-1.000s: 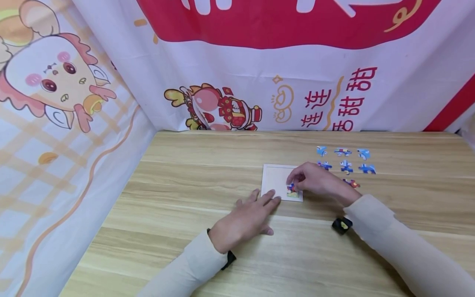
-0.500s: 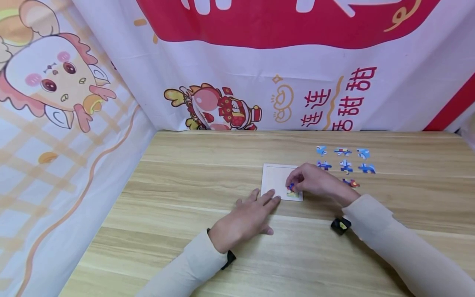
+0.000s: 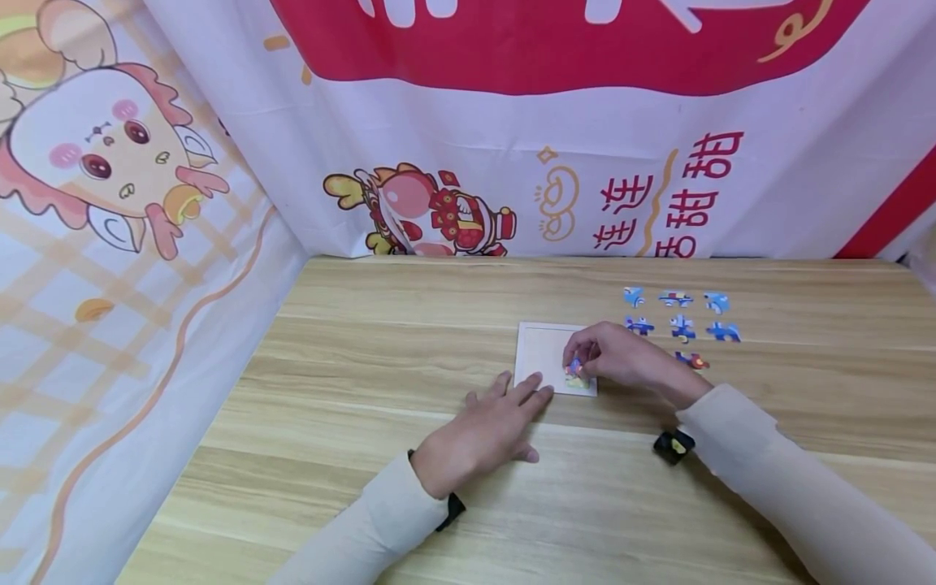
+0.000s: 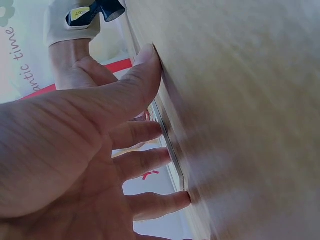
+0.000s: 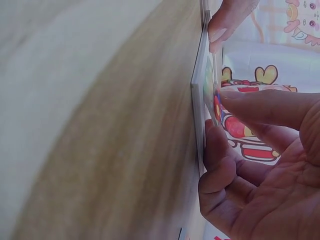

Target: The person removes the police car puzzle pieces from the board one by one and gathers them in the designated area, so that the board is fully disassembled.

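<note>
A shallow white puzzle tray (image 3: 539, 351) lies flat in the middle of the table. My right hand (image 3: 620, 354) pinches a colourful jigsaw piece (image 3: 576, 370) over the tray's lower right corner. In the right wrist view, the piece (image 5: 210, 92) stands tilted against the tray (image 5: 196, 100), with the thumb on it and the other fingers curled. Fingers of my left hand (image 3: 484, 429) are spread, their tips on the tray's near left edge. The left wrist view shows those fingers straight along the tray's rim (image 4: 175, 167). The right fingers hide part of the held piece.
Several blue jigsaw pieces (image 3: 683, 327) lie in rows right of the tray, beyond the right forearm. A red and blue piece (image 3: 692, 361) lies close to the right wrist. Printed cloth (image 3: 453, 162) hangs along the table's far and left sides.
The jigsaw piece in my right fingers has tilted slightly and now looks paler. Both hands and the tray stay almost in place.
</note>
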The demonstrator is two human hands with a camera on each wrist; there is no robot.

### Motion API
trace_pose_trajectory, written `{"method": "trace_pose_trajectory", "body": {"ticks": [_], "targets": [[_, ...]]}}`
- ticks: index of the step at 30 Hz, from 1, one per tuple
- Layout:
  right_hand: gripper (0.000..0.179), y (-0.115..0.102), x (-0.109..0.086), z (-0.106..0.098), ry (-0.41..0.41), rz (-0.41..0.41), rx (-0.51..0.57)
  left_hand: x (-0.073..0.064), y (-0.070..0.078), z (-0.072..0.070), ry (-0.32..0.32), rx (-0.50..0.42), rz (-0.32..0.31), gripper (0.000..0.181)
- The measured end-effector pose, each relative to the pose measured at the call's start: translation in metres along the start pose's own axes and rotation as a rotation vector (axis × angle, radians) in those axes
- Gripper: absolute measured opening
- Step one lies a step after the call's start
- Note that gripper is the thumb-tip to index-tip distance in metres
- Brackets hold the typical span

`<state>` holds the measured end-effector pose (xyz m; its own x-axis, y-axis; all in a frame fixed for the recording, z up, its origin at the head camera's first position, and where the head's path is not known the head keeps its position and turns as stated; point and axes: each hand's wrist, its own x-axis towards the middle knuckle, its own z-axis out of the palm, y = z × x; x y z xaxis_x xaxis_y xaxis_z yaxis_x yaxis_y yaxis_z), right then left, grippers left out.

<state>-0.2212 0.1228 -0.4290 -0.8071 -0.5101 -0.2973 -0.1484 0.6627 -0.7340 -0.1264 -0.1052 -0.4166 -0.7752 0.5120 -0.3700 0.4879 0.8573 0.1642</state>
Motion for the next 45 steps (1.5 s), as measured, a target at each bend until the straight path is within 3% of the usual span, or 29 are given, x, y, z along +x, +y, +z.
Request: {"method": "trace_pose_trajectory", "body": {"ticks": [26, 33, 45], "targets": [[0.020, -0.004, -0.003, -0.003, -0.004, -0.004, 0.077, 0.001, 0.000, 0.001, 0.008, -0.007, -0.007, 0.088], [0.026, -0.003, -0.010, -0.008, 0.036, 0.023, 0.061, 0.001, 0.000, 0.002, 0.014, -0.023, -0.011, 0.087], [0.021, 0.011, -0.032, -0.025, 0.113, -0.047, 0.031, 0.001, 0.001, 0.002, -0.014, -0.060, -0.035, 0.089]]}}
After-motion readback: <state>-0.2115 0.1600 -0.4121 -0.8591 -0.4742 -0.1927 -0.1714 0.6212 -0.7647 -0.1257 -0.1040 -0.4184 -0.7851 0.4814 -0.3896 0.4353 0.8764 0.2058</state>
